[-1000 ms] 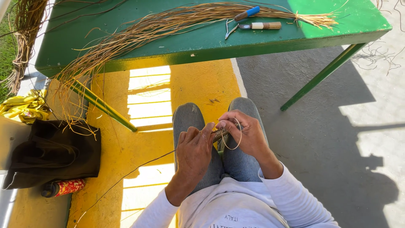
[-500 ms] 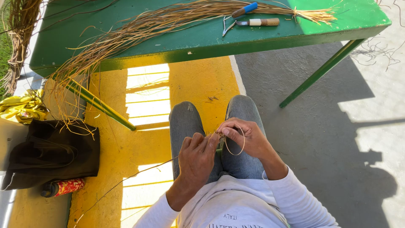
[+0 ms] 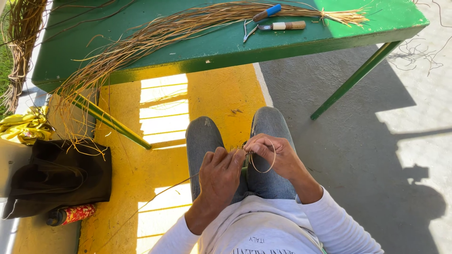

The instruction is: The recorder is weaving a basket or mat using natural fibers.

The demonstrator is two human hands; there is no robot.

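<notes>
Hands met over our lap: left hand (image 3: 221, 174) and right hand (image 3: 273, 153) pinched a thin fibre strand (image 3: 263, 162), its loop grown slightly rounder than a second before, so weaving advanced; fibre bundle (image 3: 188, 28) lay on the desk (image 3: 141, 51)

Strong daylight, sharp picture, hard shadows

Sun falls bright on the yellow floor (image 3: 212, 94) and grey pavement (image 3: 376, 155); the green table (image 3: 212, 47) lies mostly in shade, its right end glares; edges bend slightly.
</notes>
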